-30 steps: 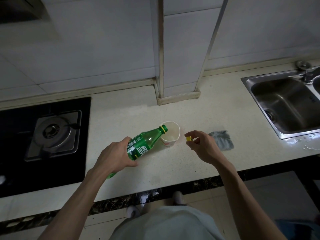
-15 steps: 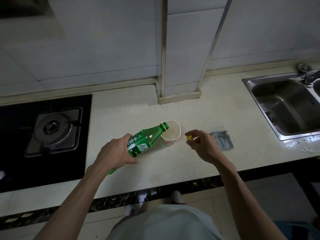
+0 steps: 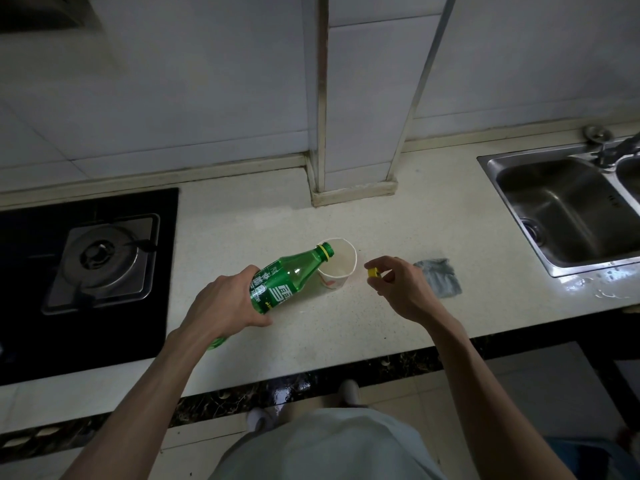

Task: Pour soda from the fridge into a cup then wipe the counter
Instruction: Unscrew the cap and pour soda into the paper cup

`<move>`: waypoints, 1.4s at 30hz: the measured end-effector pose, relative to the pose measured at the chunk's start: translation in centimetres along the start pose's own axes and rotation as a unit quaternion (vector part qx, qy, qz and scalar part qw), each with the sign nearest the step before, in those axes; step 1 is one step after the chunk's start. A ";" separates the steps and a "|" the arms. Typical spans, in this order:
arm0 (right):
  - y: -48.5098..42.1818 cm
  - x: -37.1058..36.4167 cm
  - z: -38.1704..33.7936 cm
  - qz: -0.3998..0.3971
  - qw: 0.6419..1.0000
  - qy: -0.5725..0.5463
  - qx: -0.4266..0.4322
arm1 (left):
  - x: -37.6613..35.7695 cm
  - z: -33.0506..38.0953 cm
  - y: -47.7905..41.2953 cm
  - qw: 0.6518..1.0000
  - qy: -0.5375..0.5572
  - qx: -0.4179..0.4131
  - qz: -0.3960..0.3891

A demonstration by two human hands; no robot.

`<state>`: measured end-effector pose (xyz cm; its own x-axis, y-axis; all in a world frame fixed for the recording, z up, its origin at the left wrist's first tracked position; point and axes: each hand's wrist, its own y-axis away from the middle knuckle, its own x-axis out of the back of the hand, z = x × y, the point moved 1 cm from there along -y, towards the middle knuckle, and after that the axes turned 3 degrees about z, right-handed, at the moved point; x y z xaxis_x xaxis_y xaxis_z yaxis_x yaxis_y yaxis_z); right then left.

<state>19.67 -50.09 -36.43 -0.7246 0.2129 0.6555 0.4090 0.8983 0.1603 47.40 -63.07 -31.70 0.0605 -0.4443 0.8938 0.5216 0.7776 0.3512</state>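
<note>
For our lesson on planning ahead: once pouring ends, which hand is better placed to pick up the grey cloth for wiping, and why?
Probably the right hand: the grey cloth lies just beside it, though it must first drop the yellow cap. The left hand grips the tilted bottle.

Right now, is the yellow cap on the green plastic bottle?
No, the right hand pinches the yellow cap, apart from the green plastic bottle.
</note>
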 end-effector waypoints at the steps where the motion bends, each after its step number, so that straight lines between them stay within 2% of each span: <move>1: 0.0 0.0 0.0 0.000 1.000 0.000 0.001 | 0.0 0.0 0.0 1.000 -0.001 0.000 0.000; 10: 0.5 -0.3 0.2 0.002 1.000 -0.002 0.005 | 0.2 -0.2 0.4 1.000 -0.027 0.005 -0.001; 42: 1.1 -0.2 0.2 0.013 1.000 -0.012 -0.002 | 1.0 -0.3 0.5 1.000 -0.015 0.006 -0.012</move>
<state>20.22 -49.07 -36.53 -0.7267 0.2451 0.6418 0.4297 0.8910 0.1463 48.01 -63.28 -30.74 0.0213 -0.4497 0.8929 0.5116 0.7722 0.3767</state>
